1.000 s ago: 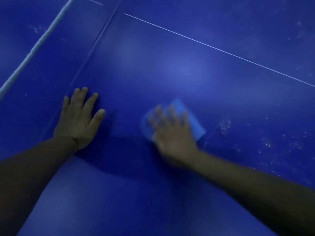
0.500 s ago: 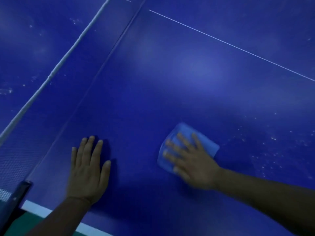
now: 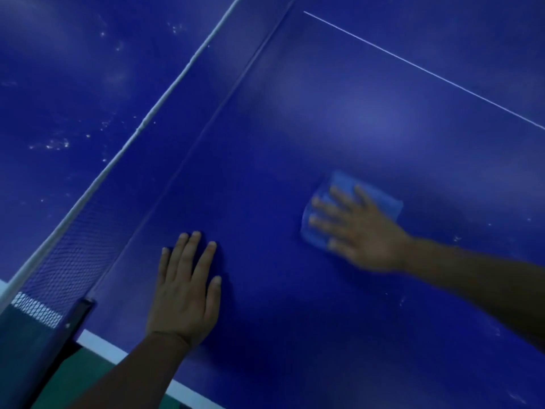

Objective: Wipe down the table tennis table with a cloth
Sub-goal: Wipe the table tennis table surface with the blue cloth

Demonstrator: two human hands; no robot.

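At the far left, beyond the net (image 3: 88,240), the other half of the table carries pale specks and smudges, so that side looks unwiped. The net's white top band runs diagonally up the frame, and its dark post (image 3: 73,317) clamps the table edge at the lower left.

Just right of the net, the left hand (image 3: 185,293) lies flat on the blue table (image 3: 265,143), fingers straight and close together, holding nothing; it seems to serve as a brace while the person leans over.

Further right, the right hand (image 3: 356,231) presses a folded blue cloth (image 3: 383,199) against the surface, fingers spread wide over it rather than curled round it. The hand is blurred, so whether the thumb tucks under an edge I cannot tell. The cloth lies on the near half, well apart from the left hand and short of the thin white centre line (image 3: 427,72).

The step in hand is the wiping stroke itself, on the stretch next to the net. A few faint specks show on the table at the right, past the forearm. The next move likely calls for steady downward pressure while sliding the cloth across to those marks, keeping it flat so it does not bunch.
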